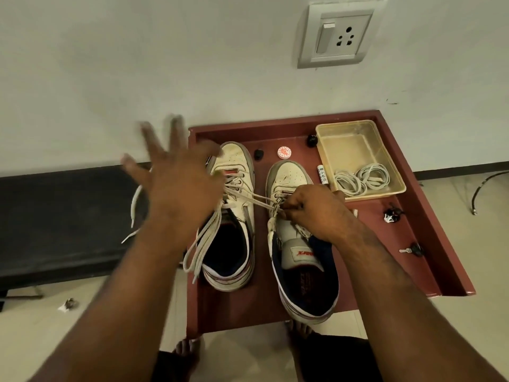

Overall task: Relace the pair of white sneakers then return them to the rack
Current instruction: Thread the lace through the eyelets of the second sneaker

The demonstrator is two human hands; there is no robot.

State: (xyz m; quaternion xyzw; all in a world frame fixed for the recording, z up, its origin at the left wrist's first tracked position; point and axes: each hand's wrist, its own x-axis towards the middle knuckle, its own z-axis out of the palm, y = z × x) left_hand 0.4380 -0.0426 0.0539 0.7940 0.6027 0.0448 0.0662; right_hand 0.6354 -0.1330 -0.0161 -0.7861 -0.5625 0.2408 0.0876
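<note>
Two white sneakers stand side by side on a dark red rack top (429,216), toes toward the wall. Above the left sneaker (234,172) my left hand (176,186) hovers with fingers spread wide and blurred; a white lace (203,241) trails from under its palm, looping down beside the shoe and out to the left. On the right sneaker (289,177), my right hand (314,213) pinches a lace at the eyelets near the tongue. A taut lace strand runs between the two shoes.
A clear plastic tub (352,150) holding coiled white cable sits at the rack's back right. Small items lie around it: a round red-white tin (284,152), a white tube (322,174), black knobs, keys (411,250). A wall socket (337,35) is above; a dark bench (55,216) stands left.
</note>
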